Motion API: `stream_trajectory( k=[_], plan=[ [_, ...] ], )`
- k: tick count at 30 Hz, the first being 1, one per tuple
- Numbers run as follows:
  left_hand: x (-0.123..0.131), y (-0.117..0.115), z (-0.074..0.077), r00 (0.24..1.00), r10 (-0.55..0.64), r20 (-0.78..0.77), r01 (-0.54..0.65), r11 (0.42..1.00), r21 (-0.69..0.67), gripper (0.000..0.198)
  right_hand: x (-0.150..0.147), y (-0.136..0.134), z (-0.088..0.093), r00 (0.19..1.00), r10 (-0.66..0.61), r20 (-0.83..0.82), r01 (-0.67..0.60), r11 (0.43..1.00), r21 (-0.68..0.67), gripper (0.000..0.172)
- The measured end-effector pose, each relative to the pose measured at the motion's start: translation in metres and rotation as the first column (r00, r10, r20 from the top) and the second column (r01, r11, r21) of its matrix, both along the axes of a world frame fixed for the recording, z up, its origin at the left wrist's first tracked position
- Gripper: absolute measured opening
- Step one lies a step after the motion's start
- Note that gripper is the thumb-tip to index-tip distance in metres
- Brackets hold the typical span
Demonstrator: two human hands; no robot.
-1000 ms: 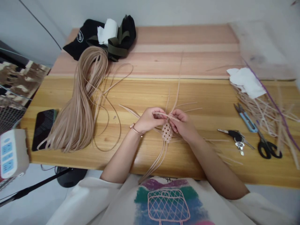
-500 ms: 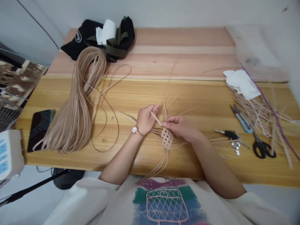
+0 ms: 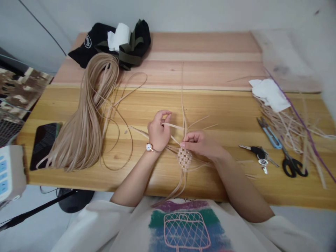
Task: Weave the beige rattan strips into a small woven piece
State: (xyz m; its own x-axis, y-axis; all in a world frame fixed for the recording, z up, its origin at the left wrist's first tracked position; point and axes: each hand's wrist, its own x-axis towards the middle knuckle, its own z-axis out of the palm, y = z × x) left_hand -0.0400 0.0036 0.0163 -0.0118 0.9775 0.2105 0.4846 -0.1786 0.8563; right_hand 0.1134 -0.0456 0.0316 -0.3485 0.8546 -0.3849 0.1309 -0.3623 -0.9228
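Observation:
A small woven piece (image 3: 184,158) of flat beige strips lies near the table's front edge, its loose strips spreading several ways. My right hand (image 3: 197,142) pinches the piece at its upper edge, thumb and fingers closed. Up and to the left, my left hand (image 3: 159,131) is closed on a beige strip (image 3: 173,125), whose free end points right toward the upright strips (image 3: 183,108). Another length of strip runs from below the left hand down to the right fingertips. A small watch (image 3: 149,147) is on my left wrist.
A big beige strip bundle (image 3: 82,119) lies left, over a phone (image 3: 43,145). Behind it are a black bag (image 3: 90,43) and a paper roll (image 3: 122,36). On the right are keys (image 3: 258,152), scissors (image 3: 291,164), blue-handled snips (image 3: 273,137), tissue (image 3: 269,93) and strip scraps.
My left hand has moved slightly up and left, and its strip's end now points right. The woven piece has shifted a little left and down with my right hand.

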Motion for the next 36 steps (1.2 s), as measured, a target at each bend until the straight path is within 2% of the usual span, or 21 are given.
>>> stream_trajectory(
  k=[6, 12, 15, 20, 23, 25, 27, 29, 32, 34, 36],
  plan=[
    [-0.003, 0.003, 0.0, 0.992, 0.065, -0.111, -0.061, 0.997, 0.038, 0.017, 0.002, 0.0, 0.007, 0.999, 0.017, 0.03, -0.017, 1.0, -0.013, 0.022],
    [-0.005, 0.007, -0.002, 0.976, 0.081, -0.204, -0.069, 0.995, 0.066, 0.019, 0.003, -0.003, 0.008, 0.993, 0.016, 0.114, -0.017, 1.0, 0.004, 0.011],
    [-0.008, 0.01, -0.001, 0.977, 0.089, -0.194, -0.077, 0.995, 0.071, 0.017, 0.002, -0.002, 0.007, 0.995, 0.047, 0.083, -0.049, 0.999, 0.022, 0.008],
    [-0.007, 0.017, -0.004, 0.958, 0.125, -0.257, -0.102, 0.99, 0.101, 0.014, 0.004, 0.002, 0.007, 0.999, -0.001, 0.035, 0.002, 1.0, -0.023, 0.014],
    [-0.006, 0.023, -0.005, 0.929, 0.191, -0.317, -0.169, 0.981, 0.096, 0.026, 0.01, 0.002, 0.006, 0.998, -0.056, 0.017, 0.055, 0.998, 0.004, 0.024],
    [-0.008, 0.024, -0.002, 0.916, 0.226, -0.332, -0.208, 0.974, 0.087, 0.046, 0.014, 0.001, 0.006, 0.995, -0.102, -0.015, 0.103, 0.994, 0.025, 0.03],
    [-0.009, 0.021, 0.006, 0.902, 0.257, -0.347, -0.217, 0.964, 0.151, 0.064, 0.017, 0.001, 0.005, 0.989, -0.139, -0.049, 0.141, 0.989, 0.046, 0.032],
    [-0.009, 0.012, 0.018, 0.877, 0.288, -0.384, -0.185, 0.941, 0.283, 0.066, 0.018, 0.001, 0.003, 0.984, -0.163, -0.073, 0.167, 0.984, 0.055, 0.032],
    [-0.002, -0.01, 0.039, 0.838, 0.247, -0.487, -0.033, 0.914, 0.405, 0.05, 0.019, 0.004, -0.004, 0.973, -0.204, -0.104, 0.21, 0.976, 0.056, 0.033],
    [0.005, -0.024, 0.049, 0.802, 0.194, -0.566, 0.08, 0.902, 0.423, 0.033, 0.019, 0.006, -0.008, 0.965, -0.232, -0.122, 0.24, 0.969, 0.054, 0.034],
    [0.011, -0.033, 0.052, 0.743, 0.049, -0.667, 0.264, 0.895, 0.36, 0.019, 0.019, 0.007, -0.011, 0.962, -0.244, -0.124, 0.252, 0.966, 0.051, 0.034]
  ],
)
